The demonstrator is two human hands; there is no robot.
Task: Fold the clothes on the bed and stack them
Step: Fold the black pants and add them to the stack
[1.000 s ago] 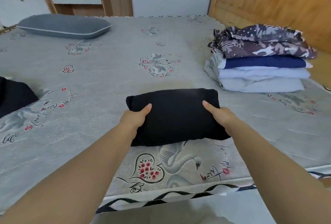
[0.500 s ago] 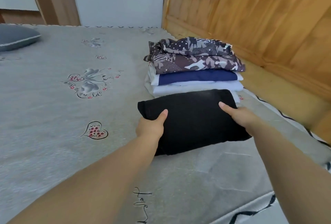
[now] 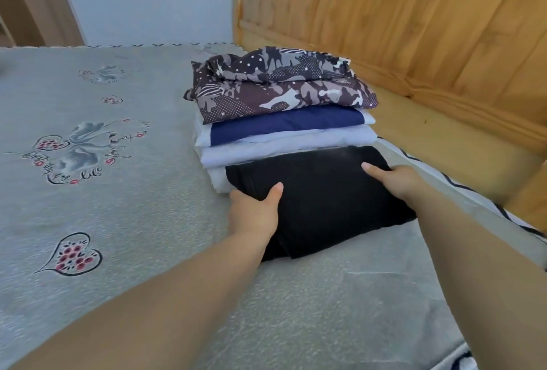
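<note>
A folded black garment (image 3: 319, 198) is held just in front of the stack of folded clothes (image 3: 284, 121) on the grey bed (image 3: 118, 207). My left hand (image 3: 254, 212) grips its left edge, thumb on top. At the right edge my right hand (image 3: 396, 180) grips it the same way, its fingers hidden underneath. The stack has a patterned purple piece (image 3: 281, 85) on top, then a navy one and pale blue ones below. The black garment's far edge touches the stack's lower layers.
A wooden headboard (image 3: 414, 29) runs along the right side behind the stack, with a wooden ledge beside the mattress edge. The bedsheet shows printed swans and hearts to the left. A pale wall and a wooden frame stand at the back.
Both hands have carried the black garment rightward across the bed, from the middle of the sheet up against the stack. The view has turned right with it; the pillow has left the frame.
</note>
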